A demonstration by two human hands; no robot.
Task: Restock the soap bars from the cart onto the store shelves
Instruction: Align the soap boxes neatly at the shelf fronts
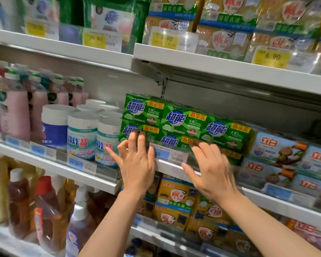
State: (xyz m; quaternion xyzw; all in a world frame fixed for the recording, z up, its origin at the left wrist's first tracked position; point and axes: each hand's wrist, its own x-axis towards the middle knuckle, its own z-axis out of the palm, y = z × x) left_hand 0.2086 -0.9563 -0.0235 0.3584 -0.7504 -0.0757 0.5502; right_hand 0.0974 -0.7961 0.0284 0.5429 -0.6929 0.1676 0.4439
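two hands reach up to a middle shelf (174,166) where green soap packs (183,123) sit in two layers at the front edge. the packs lie straight ahead of and just above the hands, their long sides running left to right along the shelf, the row angling back toward the left. the left hand (135,162) has its fingertips pressed on the face of the lower left pack, fingers spread and only lightly bent, gripping nothing. the right hand (209,169) lies with fingers fairly straight against the lower middle pack, also gripping nothing. both look equally near; the likely next move is to push the packs back and square them to the edge.

the green packs read "超能" with a yellow tag "惠享装". to their right, blue packs (278,151) read "立白". to the left, white tubs (82,134) read "爆炸盐", with a price tag (75,164) that seems to say 29.90. yellow tags (271,57) on the shelf above read 6.90. no cart is in view.
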